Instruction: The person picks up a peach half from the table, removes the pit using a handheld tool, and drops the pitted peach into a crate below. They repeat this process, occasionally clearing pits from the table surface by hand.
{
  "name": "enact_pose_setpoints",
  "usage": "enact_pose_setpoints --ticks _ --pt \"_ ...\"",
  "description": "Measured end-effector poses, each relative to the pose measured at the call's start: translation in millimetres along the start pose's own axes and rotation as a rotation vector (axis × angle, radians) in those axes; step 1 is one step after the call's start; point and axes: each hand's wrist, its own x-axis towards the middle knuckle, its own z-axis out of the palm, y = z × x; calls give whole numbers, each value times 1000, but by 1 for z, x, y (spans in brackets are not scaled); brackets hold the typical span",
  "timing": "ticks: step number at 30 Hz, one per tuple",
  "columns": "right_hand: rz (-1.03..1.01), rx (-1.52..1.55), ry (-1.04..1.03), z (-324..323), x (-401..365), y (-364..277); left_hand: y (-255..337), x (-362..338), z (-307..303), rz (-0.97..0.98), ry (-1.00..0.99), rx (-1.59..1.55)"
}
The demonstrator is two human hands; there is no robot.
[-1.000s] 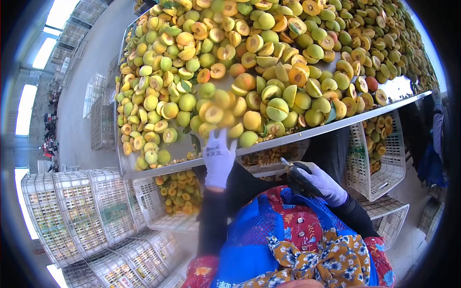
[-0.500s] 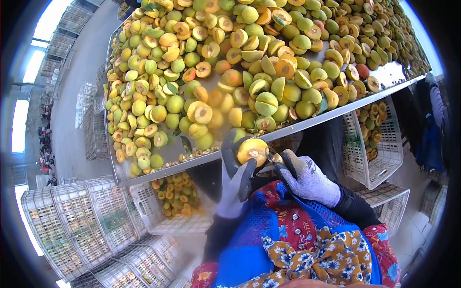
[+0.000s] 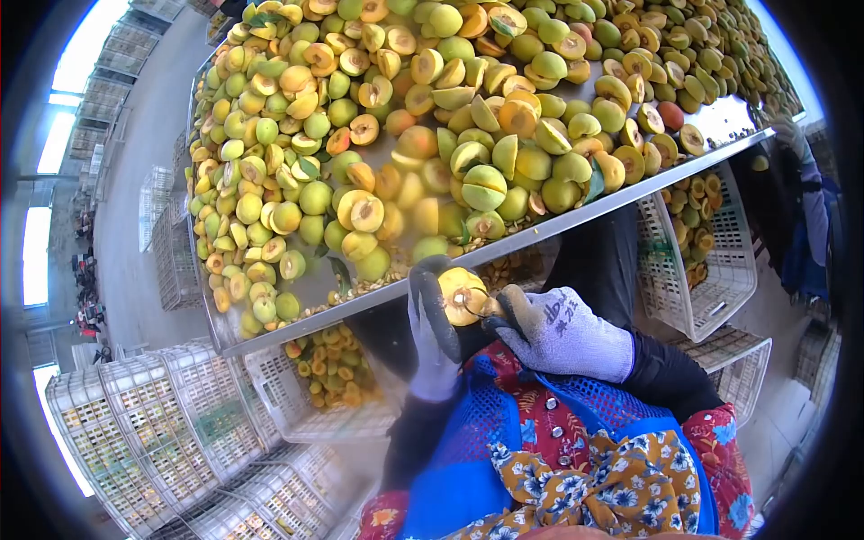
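Observation:
In the head view, my gloved left hand [image 3: 430, 310] is wrapped around a halved peach [image 3: 457, 290], its yellow cut face turned up and the pit at its centre. My right hand [image 3: 544, 328], in a lilac glove with dark fingertips, grips a small pitting knife [image 3: 487, 309]. The curved metal end meets the peach's cut face beside the pit. Its handle is mostly hidden by my fingers. Just beyond my hands, many green-yellow peaches [image 3: 484, 187], whole and halved, lie heaped on the metal table.
The table's metal rim [image 3: 576, 214] runs across just past my hands. A white crate [image 3: 695, 310] with peaches stands at right, and another crate [image 3: 360, 423] sits below the table at left. Stacked crates [image 3: 153, 405] fill the lower left. Another person's gloved hand [image 3: 792, 139] is at far right.
My right hand has moved left and brought the knife's curved end onto the peach's cut face. The left hand still holds the peach, now tilted slightly. The whole view has shifted a little.

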Motion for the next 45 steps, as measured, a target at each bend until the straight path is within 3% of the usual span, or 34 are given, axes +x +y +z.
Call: enact_pose_setpoints --ticks 1,5,7,11,12,14,15,16,19,22,25,27,28,29,30,31,33,34,35,36,38,41,43,44,45 --pt "6 -18 -3 1 -1 0 -3 0 4 -165 46 -229" --pt "28 -91 -57 0 -1 -1 -17 -5 5 -57 2 -155" --pt "38 -87 -91 2 -2 0 -23 -5 5 -155 29 -192" --pt "58 27 -93 12 -10 9 -22 -2 13 -142 71 -53" --pt "62 64 -80 14 -11 12 -18 -1 16 -24 98 90" --pt "-116 418 -48 24 -9 23 -15 1 18 167 69 189" --pt "218 1002 -462 2 -3 22 -15 1 18 262 56 240" --pt "787 1417 -692 -19 3 21 -16 2 18 241 -1 112" --pt "825 2249 -598 11 -12 31 -16 8 13 202 -178 -104" --pt "955 2494 -479 11 -9 27 -17 20 13 248 -331 20" --pt "855 2621 -794 22 -14 48 -52 14 11 30 -328 -176" --pt "786 2458 -702 24 -19 48 -60 14 15 -178 -337 -502" --pt "753 2377 -663 26 -20 44 -59 13 12 -88 -270 -334" --pt "729 2101 -604 20 -21 39 -59 11 9 -12 -193 -160" --pt "692 1826 -546 3 -19 27 -58 5 3 261 -32 389" --pt "644 1554 -487 -5 -17 20 -61 2 -5 306 119 545" --pt "630 1470 -461 -7 -16 23 -51 -10 -33 -86 413 367" --pt "660 1409 -435 -9 -11 24 -37 -17 -54 -234 501 421" --pt "689 1349 -409 -10 -8 24 -23 -23 -87 -208 375 803" --pt "683 1374 -429 -12 -5 24 -21 -26 -97 -342 264 879" --pt "729 1286 -372 5 -8 39 3 -23 -121 -152 390 1887" --pt "818 1295 -372 22 -8 55 -13 31 -135 29 249 1281" --pt "821 1400 -328 22 -12 57 -34 79 -125 300 11 1241" --pt "806 1297 -239 35 -18 64 -53 99 -122 260 -45 1172" --pt "791 1189 -157 50 -24 76 -54 111 -115 322 -40 1354"
